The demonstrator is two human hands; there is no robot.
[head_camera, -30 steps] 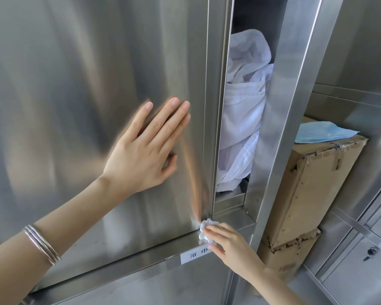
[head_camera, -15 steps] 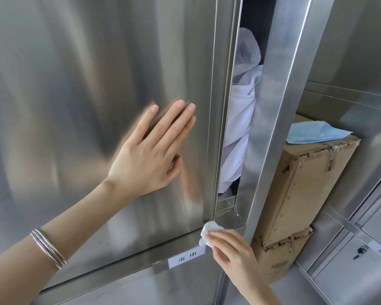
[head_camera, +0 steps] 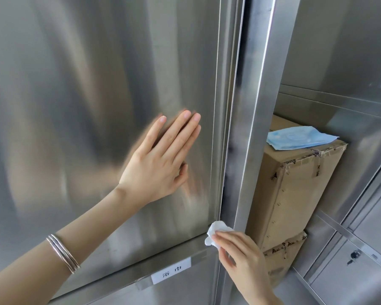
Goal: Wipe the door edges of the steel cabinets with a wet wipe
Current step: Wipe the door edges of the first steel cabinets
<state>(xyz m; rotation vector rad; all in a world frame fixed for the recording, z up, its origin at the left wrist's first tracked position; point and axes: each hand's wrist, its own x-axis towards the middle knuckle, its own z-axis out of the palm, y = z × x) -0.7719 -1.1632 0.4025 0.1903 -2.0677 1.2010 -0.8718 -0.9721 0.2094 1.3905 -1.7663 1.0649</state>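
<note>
Left hand [head_camera: 156, 170]: flat, fingers straight, pressing on steel door [head_camera: 75, 95].
Right hand [head_camera: 242, 260]: fingers gripping wet wipe [head_camera: 217, 232], right at the door's bottom-right corner now.

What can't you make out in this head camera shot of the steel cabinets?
Head view only:
Contents behind the brushed steel cabinet door: the door covers them, leaving a dark slit.
Part of the crumpled white wet wipe: under the right hand.
Lower brown cardboard box: partly behind that hand.
Small cabinet lock: too blurred for detail.
</note>
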